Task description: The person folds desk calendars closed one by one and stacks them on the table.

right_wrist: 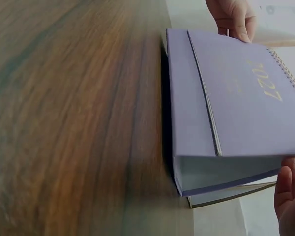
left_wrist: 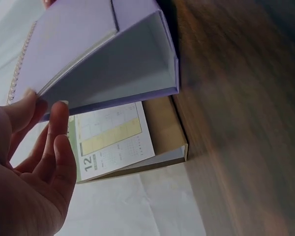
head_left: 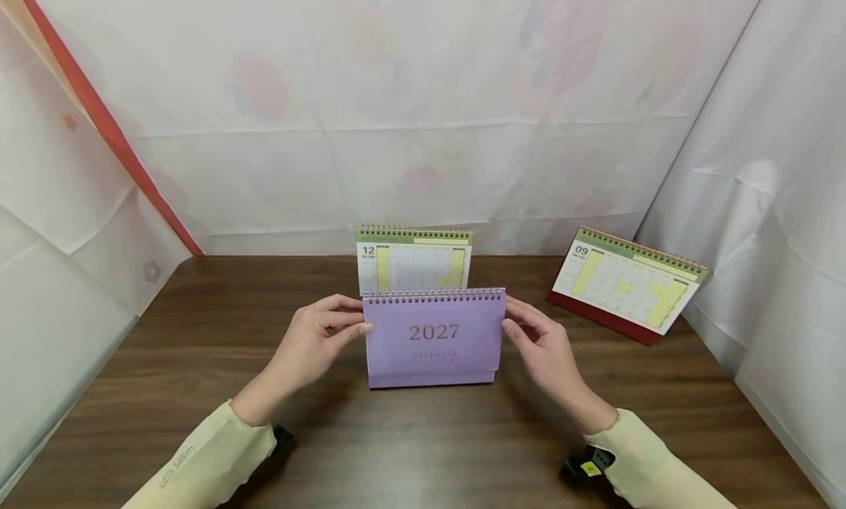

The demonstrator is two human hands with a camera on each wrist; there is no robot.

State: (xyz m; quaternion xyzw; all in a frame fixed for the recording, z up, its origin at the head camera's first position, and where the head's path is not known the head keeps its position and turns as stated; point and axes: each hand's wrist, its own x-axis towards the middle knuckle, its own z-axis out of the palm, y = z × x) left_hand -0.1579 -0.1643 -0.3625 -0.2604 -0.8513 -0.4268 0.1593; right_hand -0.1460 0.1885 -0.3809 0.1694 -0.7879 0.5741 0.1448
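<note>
Left wall: pale cloth [head_left: 59, 171] with a red strip [head_left: 106, 120] slanting down to the surface's far left corner.
Surface: dark brown, wood-grained [head_left: 218, 333].
Left hand: thumb and fingers pinch the left edge of the purple calendar [head_left: 429, 351]; the left hand [head_left: 317, 340] has its thumb in front.
Purple calendar: mid-surface, "2027" facing near; whether its base touches is unclear.
Far middle: the "12" calendar [head_left: 423, 266] is partly hidden behind it, before a pale far cloth [head_left: 396, 134].
Right hand: pinches the opposite edge; the right hand [head_left: 538, 340] also has its thumb in front.
Far right: the "09" calendar [head_left: 624, 289] stands angled on a red base, beside another pale cloth [head_left: 760, 200].
Left wrist view: reveals the "12" calendar's tan stand [left_wrist: 164, 125], hidden from the head.
Right wrist view: shows the purple stand's hollow right end.
</note>
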